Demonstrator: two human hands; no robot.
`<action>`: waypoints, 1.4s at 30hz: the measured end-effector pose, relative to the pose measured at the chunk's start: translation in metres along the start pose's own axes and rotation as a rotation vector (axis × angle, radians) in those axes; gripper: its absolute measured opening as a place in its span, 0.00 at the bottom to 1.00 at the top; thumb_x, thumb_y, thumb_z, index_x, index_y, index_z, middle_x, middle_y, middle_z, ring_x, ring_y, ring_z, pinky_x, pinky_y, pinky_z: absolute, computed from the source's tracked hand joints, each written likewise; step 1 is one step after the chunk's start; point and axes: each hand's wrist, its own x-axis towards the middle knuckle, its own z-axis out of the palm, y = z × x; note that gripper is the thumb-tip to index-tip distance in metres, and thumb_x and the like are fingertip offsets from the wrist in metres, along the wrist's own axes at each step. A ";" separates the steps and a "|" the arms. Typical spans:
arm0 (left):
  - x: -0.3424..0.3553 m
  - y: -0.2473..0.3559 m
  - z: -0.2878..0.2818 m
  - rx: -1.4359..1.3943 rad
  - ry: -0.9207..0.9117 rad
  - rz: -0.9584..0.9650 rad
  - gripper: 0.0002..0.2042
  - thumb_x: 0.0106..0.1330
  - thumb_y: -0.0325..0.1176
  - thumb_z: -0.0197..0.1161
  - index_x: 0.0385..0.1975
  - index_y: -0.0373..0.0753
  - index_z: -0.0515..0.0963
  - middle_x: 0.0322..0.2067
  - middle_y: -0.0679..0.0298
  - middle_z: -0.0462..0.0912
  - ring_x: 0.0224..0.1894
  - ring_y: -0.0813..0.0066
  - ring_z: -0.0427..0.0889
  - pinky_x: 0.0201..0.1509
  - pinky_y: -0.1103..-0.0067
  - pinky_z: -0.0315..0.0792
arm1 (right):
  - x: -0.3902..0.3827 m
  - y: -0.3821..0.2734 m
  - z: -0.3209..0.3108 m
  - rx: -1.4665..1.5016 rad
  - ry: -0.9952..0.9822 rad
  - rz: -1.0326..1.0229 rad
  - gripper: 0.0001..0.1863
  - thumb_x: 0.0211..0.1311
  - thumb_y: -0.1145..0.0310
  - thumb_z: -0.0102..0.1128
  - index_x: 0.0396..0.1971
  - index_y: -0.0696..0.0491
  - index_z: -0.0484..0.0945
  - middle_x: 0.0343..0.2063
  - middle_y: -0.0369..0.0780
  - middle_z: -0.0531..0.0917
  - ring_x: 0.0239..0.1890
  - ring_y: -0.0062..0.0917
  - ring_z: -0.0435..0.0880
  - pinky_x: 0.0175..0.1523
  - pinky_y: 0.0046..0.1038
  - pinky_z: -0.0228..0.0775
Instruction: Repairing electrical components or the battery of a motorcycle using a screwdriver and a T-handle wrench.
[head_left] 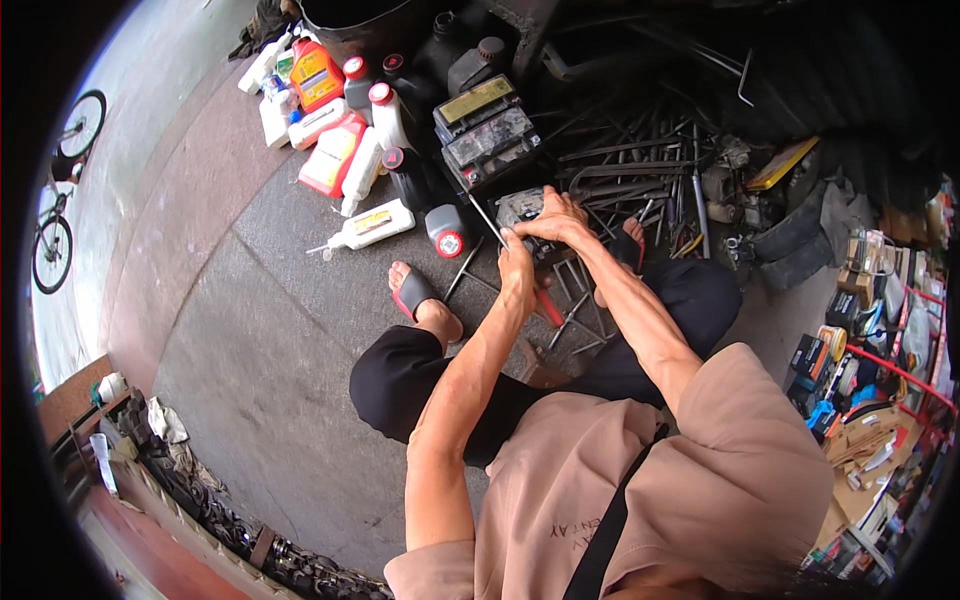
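Observation:
In the head view my left hand point(516, 260) is closed around a long slim metal rod point(482, 215), which slants up toward the grimy black battery point(485, 140). My right hand point(555, 220), just above and right of it, grips a dusty metal part point(520, 203); its fingertips are partly hidden. Below my hands lie a red-handled tool point(548, 310) and metal T-wrenches point(462, 270). A dark jug with a red cap point(445, 230) stands left of my left hand, beside a white bottle with a nozzle point(370, 228).
Assorted oil bottles point(330, 150) cluster at upper left. A pile of long tools point(640, 170) lies right of the battery. My sandaled feet frame the work. Cluttered boxes point(860, 330) fill the right edge, greasy parts point(210, 490) the lower left. Bicycle wheels point(52, 250) show far left.

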 end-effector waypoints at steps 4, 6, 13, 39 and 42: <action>-0.001 0.006 0.008 -0.081 0.004 -0.026 0.32 0.65 0.62 0.34 0.56 0.40 0.60 0.31 0.52 0.78 0.18 0.64 0.78 0.14 0.78 0.67 | 0.010 -0.013 -0.024 -0.077 -0.156 -0.034 0.46 0.25 0.40 0.67 0.46 0.59 0.75 0.47 0.50 0.77 0.51 0.41 0.75 0.52 0.36 0.69; 0.000 0.013 0.006 -0.140 0.002 -0.016 0.34 0.65 0.61 0.33 0.56 0.36 0.59 0.28 0.49 0.80 0.20 0.62 0.81 0.14 0.80 0.68 | 0.010 -0.024 -0.029 -0.103 -0.136 -0.032 0.42 0.29 0.39 0.64 0.41 0.59 0.78 0.46 0.49 0.78 0.49 0.39 0.77 0.51 0.35 0.69; 0.011 0.029 -0.003 -0.117 0.009 0.078 0.31 0.66 0.59 0.36 0.51 0.34 0.66 0.28 0.52 0.80 0.17 0.69 0.77 0.13 0.80 0.64 | 0.035 -0.014 -0.041 0.054 -0.054 -0.224 0.41 0.38 0.34 0.59 0.31 0.65 0.79 0.34 0.52 0.81 0.41 0.35 0.81 0.47 0.34 0.70; 0.019 0.036 0.001 -0.225 -0.036 0.102 0.30 0.66 0.58 0.40 0.47 0.32 0.67 0.40 0.48 0.78 0.16 0.71 0.69 0.17 0.77 0.65 | 0.043 0.008 -0.013 0.375 0.132 -0.261 0.32 0.44 0.60 0.65 0.49 0.61 0.68 0.48 0.53 0.73 0.55 0.40 0.70 0.58 0.33 0.60; 0.022 0.039 -0.001 -0.220 -0.026 0.093 0.29 0.65 0.59 0.39 0.42 0.34 0.70 0.27 0.56 0.77 0.10 0.72 0.66 0.12 0.79 0.62 | 0.040 0.006 -0.008 0.381 0.156 -0.252 0.33 0.46 0.59 0.65 0.50 0.61 0.67 0.50 0.53 0.72 0.56 0.40 0.68 0.60 0.33 0.59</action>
